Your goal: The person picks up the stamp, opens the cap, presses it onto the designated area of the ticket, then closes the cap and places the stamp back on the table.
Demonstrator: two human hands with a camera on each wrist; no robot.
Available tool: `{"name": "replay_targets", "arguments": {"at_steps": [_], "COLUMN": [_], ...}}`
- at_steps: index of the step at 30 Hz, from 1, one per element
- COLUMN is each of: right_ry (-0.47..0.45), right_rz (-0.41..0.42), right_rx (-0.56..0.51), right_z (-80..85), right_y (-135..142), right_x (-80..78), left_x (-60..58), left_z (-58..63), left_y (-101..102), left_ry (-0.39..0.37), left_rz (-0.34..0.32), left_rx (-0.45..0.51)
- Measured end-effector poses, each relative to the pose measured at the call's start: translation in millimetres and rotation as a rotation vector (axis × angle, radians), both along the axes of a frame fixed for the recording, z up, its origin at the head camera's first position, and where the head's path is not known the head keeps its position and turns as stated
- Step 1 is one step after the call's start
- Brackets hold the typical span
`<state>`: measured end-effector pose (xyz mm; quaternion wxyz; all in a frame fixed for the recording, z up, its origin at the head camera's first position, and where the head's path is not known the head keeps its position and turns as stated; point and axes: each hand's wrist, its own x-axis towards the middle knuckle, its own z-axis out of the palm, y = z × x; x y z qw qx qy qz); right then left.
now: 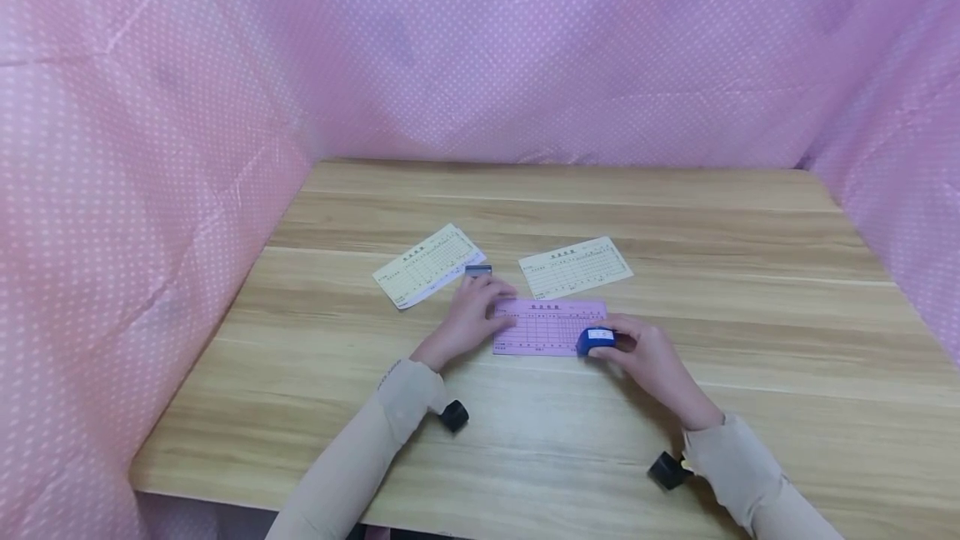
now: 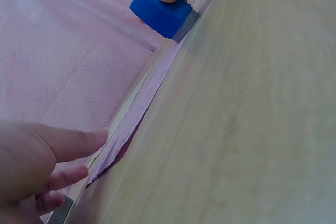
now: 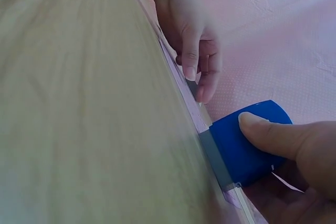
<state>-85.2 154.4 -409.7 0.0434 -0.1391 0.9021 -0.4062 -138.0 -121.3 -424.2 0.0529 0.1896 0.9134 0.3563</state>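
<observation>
A blue hand stamp (image 1: pixel 597 340) is gripped between the thumb and fingers of my right hand (image 1: pixel 651 357); its grey base (image 3: pixel 215 158) faces down over the right end of a pink printed form slip (image 1: pixel 546 327). At the slip's left end is my left hand (image 1: pixel 472 312), fingers loosely extended at the edge and nothing pinched between them. In the left wrist view, the slip's near corner rises slightly beside the left thumb (image 2: pixel 86 142). A small grey cap-like piece (image 1: pixel 477 270) lies just beyond the left fingers, partly hidden by them.
On the wooden table (image 1: pixel 300 390), a yellow form slip (image 1: pixel 575 267) lies behind the pink one. Farther left, another yellow slip (image 1: pixel 429 263) overlaps a pale purple-edged sheet. Pink dotted cloth (image 1: pixel 525 48) hangs around the table's back and sides.
</observation>
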Motion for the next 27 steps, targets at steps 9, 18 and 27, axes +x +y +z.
{"name": "replay_targets", "arguments": {"at_steps": [9,18,27], "right_ry": [-0.236,-0.488,-0.543], "right_rz": [-0.106,-0.233,-0.268], "right_rx": [-0.161,-0.384,-0.479], "right_z": [1.3,4.7,10.7], "right_y": [10.1,18.9,20.9], "right_x": [-7.2,-8.9,-9.7], "left_x": [0.7,0.5,-0.2], "left_z": [0.9,2.0,0.7], "left_y": [-0.8,1.0,-0.6], "left_ry": [-0.034,-0.061,-0.064], "left_rz": [0.011,0.018,0.009], "left_rx": [-0.044,-0.074,-0.061]}}
